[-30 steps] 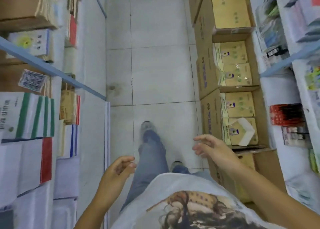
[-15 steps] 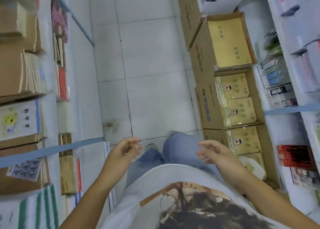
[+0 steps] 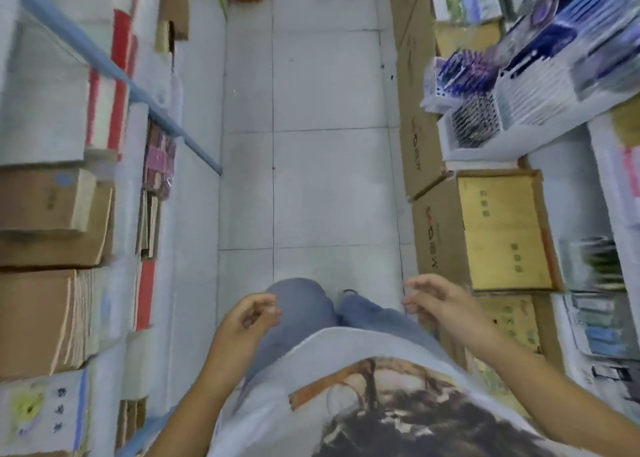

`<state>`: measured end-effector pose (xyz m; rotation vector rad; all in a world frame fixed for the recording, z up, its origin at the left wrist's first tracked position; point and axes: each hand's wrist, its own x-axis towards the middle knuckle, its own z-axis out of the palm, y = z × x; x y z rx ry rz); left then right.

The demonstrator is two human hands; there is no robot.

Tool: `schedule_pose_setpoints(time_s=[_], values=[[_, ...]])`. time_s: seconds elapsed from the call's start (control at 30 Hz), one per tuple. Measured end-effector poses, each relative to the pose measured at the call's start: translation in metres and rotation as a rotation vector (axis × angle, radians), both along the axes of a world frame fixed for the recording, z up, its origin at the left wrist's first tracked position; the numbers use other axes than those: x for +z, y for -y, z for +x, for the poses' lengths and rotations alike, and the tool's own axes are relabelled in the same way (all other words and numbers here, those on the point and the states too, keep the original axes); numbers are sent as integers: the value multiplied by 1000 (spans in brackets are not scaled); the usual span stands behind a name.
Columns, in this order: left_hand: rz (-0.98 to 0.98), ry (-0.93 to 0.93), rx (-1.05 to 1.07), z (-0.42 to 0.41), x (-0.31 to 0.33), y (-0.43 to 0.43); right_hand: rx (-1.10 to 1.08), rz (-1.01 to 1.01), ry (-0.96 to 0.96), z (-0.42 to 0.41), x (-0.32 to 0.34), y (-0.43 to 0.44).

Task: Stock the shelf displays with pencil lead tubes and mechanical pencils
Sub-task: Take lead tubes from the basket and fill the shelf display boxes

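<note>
— Between two runs of shelving [image 3: 138, 91], on the tiled floor [image 3: 311, 179]: what step is this?
— Walking the aisle, I'd judge; no stocking has begun. Brown cartons [image 3: 415, 138] line the floor on the right, and the open carton [image 3: 438, 235] nearest the body shows yellow packets.
— And the lead tubes, the mechanical pencils?
— I can't pick them out. Display trays [image 3: 474, 121] on the right-hand shelf hold pen-like stock, too blurred to name.
— Hands?
— Left hand [image 3: 246, 321] and right hand [image 3: 440, 301] hang before the body. Each grip is released, fingers loosely curled, holding nothing.
— Next?
— Probably locate the stock, then reach in and pinch a pack.
</note>
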<state>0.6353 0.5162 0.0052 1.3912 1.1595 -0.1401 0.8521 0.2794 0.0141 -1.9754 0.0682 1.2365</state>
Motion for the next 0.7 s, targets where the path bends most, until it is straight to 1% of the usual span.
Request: schedule_pose_setpoints(time_s=[0.1,0.17,0.23,0.37,0.57,0.7], values=[[20,-19,66,50,-7,-53,98,12,-1,70,0,-66],[42,-14,95,88,-19,-96,117,18,4,116,-7,-111],[38,-10,85,131,-30,-140,98,5,15,159,-12,-154],[49,7,-14,230,-36,-231,21,17,19,238,-12,-228],[45,67,-136,400,-19,-338,-73,-27,3,354,7,-296],[67,90,-147,511,-29,-392,-110,-53,22,451,-10,-337]])
